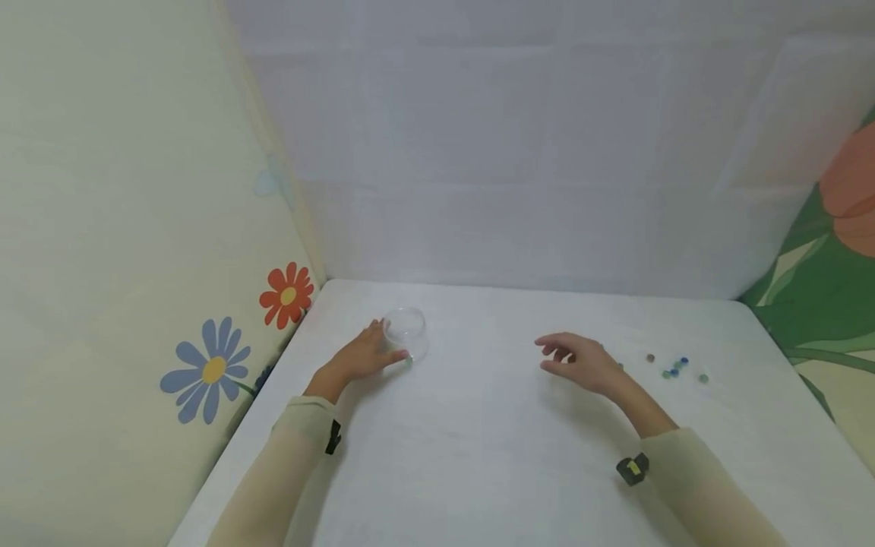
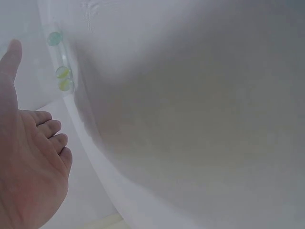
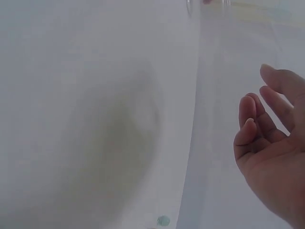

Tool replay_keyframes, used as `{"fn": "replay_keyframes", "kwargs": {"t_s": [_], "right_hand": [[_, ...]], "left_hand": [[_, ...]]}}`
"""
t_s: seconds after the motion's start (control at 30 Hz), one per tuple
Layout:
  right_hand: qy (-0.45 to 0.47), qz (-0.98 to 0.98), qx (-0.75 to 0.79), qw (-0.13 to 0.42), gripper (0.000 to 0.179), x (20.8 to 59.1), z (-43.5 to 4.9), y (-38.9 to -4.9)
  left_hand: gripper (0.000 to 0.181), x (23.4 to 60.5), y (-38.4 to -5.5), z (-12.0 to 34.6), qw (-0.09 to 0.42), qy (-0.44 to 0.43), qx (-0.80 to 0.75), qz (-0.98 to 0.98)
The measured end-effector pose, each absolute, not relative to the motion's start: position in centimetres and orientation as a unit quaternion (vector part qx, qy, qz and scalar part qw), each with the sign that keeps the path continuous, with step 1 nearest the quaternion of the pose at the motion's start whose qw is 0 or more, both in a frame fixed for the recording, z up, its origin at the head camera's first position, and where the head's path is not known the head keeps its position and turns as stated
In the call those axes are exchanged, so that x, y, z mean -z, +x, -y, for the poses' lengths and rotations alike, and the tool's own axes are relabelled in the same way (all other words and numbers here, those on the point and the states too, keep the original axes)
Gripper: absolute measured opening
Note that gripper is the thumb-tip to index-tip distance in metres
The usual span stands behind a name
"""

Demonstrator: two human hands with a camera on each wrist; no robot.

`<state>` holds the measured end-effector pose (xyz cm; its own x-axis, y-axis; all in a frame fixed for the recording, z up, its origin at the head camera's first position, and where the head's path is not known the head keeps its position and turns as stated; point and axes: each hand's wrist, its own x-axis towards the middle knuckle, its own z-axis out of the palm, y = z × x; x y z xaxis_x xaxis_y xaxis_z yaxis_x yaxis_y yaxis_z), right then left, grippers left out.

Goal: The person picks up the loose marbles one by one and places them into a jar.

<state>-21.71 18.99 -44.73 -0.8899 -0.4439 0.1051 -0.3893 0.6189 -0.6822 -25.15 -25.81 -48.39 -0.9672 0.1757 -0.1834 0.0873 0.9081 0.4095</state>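
A clear round cup [image 1: 405,325] stands on the white table at the left, my left hand [image 1: 365,353] curved about its near left side. The left wrist view shows the cup between thumb and fingers of that hand [image 2: 35,167]. Low inside it lie a pale green marble [image 2: 55,38] and two yellow-streaked marbles [image 2: 63,72]. My right hand [image 1: 581,363] hovers over the table right of the middle. Its fingers are loosely bent, and the right wrist view shows nothing held in the hand [image 3: 271,143].
Several loose marbles [image 1: 675,372], green, blue and one brownish [image 1: 650,357], lie right of my right hand. A pale green marble [image 3: 163,220] shows low in the right wrist view. White cloth [image 1: 492,167] hangs behind the table [image 1: 437,456]; flowered cloth [image 1: 137,190] borders the left.
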Motion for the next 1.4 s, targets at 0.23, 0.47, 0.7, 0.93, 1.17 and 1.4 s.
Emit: {"fn": "replay_keyframes", "kwargs": {"t_s": [0.23,0.47,0.7,0.93,1.17,1.4], "right_hand": [[-0.194,-0.908,0.370,0.033,0.041,45.0,-22.8,-20.9],[-0.193,-0.913,0.360,0.008,0.040,46.1,-26.1,-19.8],[-0.159,-0.923,0.349,0.019,0.044,46.3,-29.1,-18.6],[-0.123,-0.939,0.319,0.034,0.050,46.4,-32.1,-18.0],[-0.066,-0.947,0.311,0.049,0.057,46.7,-36.4,-17.9],[-0.019,-0.942,0.327,0.067,0.068,48.3,-40.5,-18.3]], "left_hand": [[0.118,48.3,-25.2,25.7,0.107,0.064,-0.204,-0.971],[0.114,48.0,-25.1,25.7,0.110,0.071,-0.208,-0.970],[0.110,47.9,-24.9,25.7,0.112,0.071,-0.206,-0.969],[0.109,47.9,-24.9,25.7,0.107,0.071,-0.201,-0.971],[0.113,48.1,-24.9,25.6,0.103,0.076,-0.212,-0.969],[0.112,48.0,-24.5,25.9,0.102,0.074,-0.216,-0.968]]}}
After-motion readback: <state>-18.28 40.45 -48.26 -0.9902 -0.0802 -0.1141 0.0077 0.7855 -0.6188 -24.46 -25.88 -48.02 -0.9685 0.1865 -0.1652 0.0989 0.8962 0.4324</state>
